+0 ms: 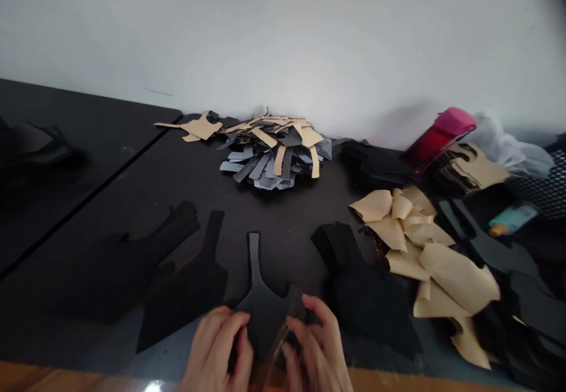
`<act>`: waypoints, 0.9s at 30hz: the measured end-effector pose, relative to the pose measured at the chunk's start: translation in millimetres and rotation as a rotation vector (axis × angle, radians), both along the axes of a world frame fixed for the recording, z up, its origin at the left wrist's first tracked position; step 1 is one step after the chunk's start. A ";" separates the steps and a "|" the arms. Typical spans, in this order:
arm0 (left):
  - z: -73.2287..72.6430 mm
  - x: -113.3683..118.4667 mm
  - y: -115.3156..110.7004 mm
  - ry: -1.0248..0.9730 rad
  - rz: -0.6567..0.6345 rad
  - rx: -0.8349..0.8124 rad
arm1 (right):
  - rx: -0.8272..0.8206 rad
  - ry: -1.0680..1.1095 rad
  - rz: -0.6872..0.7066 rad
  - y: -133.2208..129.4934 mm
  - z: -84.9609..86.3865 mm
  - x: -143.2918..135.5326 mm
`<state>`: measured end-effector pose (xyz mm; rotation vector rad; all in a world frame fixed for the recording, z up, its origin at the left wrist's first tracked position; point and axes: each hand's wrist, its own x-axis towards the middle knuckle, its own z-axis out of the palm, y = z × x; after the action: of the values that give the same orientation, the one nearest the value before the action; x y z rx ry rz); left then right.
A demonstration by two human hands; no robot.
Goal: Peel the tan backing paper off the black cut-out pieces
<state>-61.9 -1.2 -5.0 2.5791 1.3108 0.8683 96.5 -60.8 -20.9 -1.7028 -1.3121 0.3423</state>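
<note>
A black cut-out piece [267,306] with a narrow upright tab lies flat at the table's near edge, its face greyish and slightly shiny. At its left edge is my left hand [219,348], fingers curled and pinched on the piece. My right hand [316,342] is closed at the right edge, thumb and fingers gripping a thin, shiny, see-through film [280,339] that curves up from the piece. How far the film stays attached is hard to see. Similar black pieces lie beside both hands, one on the left [188,292] and a stack on the right [367,297].
Curled tan backing paper [460,271] lies to the right. Behind are a fanned pile of tan and grey pieces [276,150], a pink bottle [437,138], a small teal tube [513,220] and a black mesh basket [546,183]. A pale wall [265,38] borders the table [177,174].
</note>
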 end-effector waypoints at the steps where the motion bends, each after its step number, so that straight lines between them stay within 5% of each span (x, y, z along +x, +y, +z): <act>1: -0.4 0.0 0.1 -0.003 -0.009 0.004 | -0.001 -0.008 0.010 -0.1 0.8 0.9; 7: -2.3 6.5 -0.9 -0.062 0.097 -0.030 | -0.002 -0.046 0.053 1.4 7.7 5.8; 15: 7.6 13.3 -3.2 -0.144 0.120 -0.097 | -0.031 -0.052 0.083 4.1 13.8 8.8; 23: -4.1 16.1 -1.8 -0.236 0.130 0.040 | -0.068 -0.053 0.092 4.6 11.8 8.6; 27: 1.8 17.9 -3.4 -0.219 0.140 -0.040 | -0.063 -0.090 0.089 5.9 13.3 10.1</act>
<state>-44.0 -4.6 -3.3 2.3062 1.4394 1.0997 106.7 -54.9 -7.6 -1.7322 -1.4599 0.3657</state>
